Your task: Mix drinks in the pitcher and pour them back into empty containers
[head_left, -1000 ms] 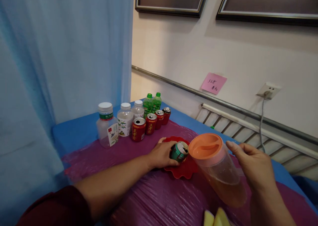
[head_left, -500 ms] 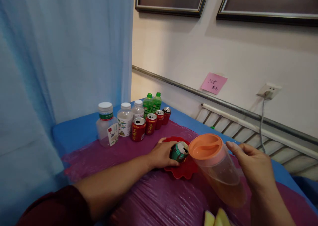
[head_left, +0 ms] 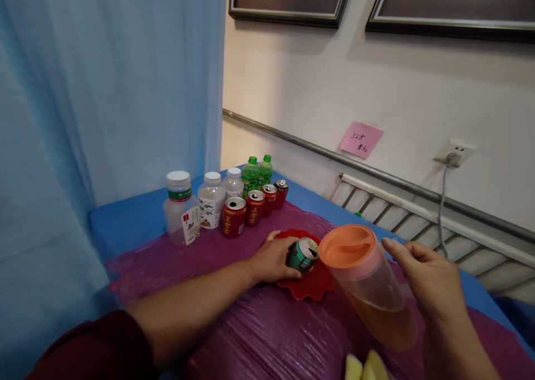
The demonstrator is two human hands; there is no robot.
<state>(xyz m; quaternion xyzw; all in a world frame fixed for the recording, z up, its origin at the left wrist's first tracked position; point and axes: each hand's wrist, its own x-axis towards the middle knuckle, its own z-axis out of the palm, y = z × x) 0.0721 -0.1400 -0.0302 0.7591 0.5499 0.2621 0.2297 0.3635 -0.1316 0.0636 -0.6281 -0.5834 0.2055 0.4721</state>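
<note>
Yellow characters 王老吉 stand on the two nearest red cylindrical metal cans [head_left: 233,218]; "32" is handwritten on the pink square paper note [head_left: 361,140]; its other characters are unclear.

We find the can [head_left: 301,257] green, opened, its silver top tilted toward the jug [head_left: 370,291]; the jug we record as clear, orange-lidded, leaning canward, part-filled with brownish liquid [head_left: 388,321].

To my left I have a pale blue curtain [head_left: 125,79]; ahead of me, an off-white wall [head_left: 292,73] bears two dark frames [head_left: 288,13], a pink note [head_left: 361,140] and a socket [head_left: 455,152]. A grey pipe [head_left: 288,137] runs above a white radiator [head_left: 401,213].
</note>
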